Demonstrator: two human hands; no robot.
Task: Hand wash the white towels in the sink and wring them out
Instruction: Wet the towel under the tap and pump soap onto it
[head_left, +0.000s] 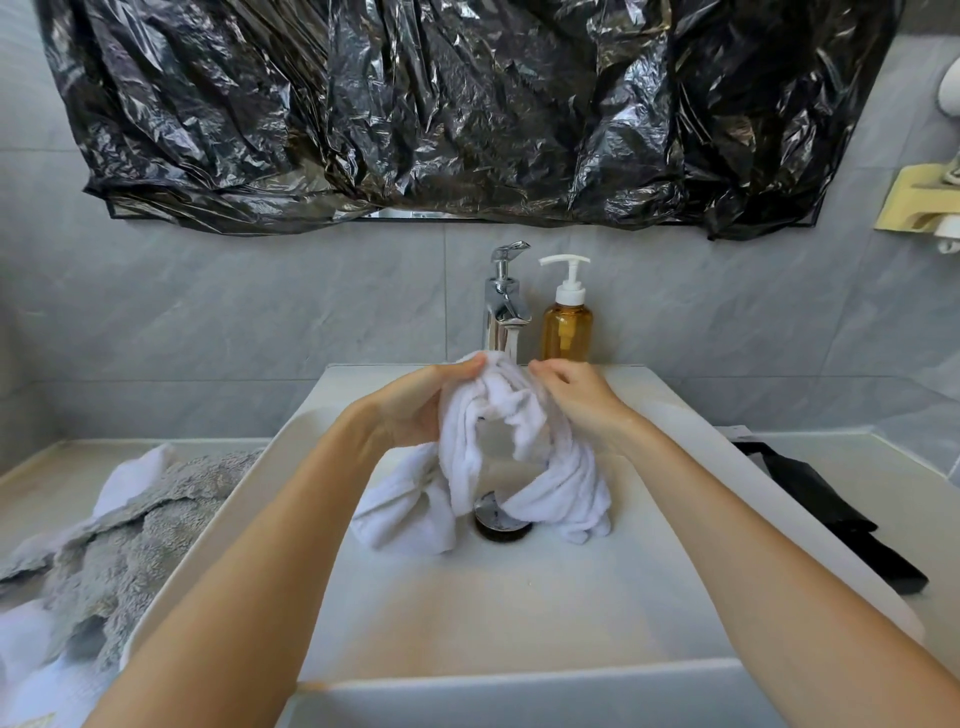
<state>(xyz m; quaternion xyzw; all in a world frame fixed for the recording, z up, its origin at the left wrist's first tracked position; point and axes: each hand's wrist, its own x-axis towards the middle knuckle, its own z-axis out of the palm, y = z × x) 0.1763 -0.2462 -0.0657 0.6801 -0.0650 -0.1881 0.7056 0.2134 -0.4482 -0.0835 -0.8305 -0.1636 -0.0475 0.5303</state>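
Observation:
A white towel (488, 447) hangs bunched over the white sink (467, 613), its two ends drooping onto the basin on either side of the chrome drain (493, 514). My left hand (415, 405) grips the towel's upper left side. My right hand (576, 395) holds the upper right side, fingers curled into the cloth. Both hands are raised just below the chrome faucet (504, 306). No water runs from the spout.
An amber soap pump bottle (566, 322) stands right of the faucet. Grey and white towels (119, 525) lie heaped on the left counter. A black object (831, 514) lies on the right counter. Black plastic sheeting (467, 104) covers the mirror above.

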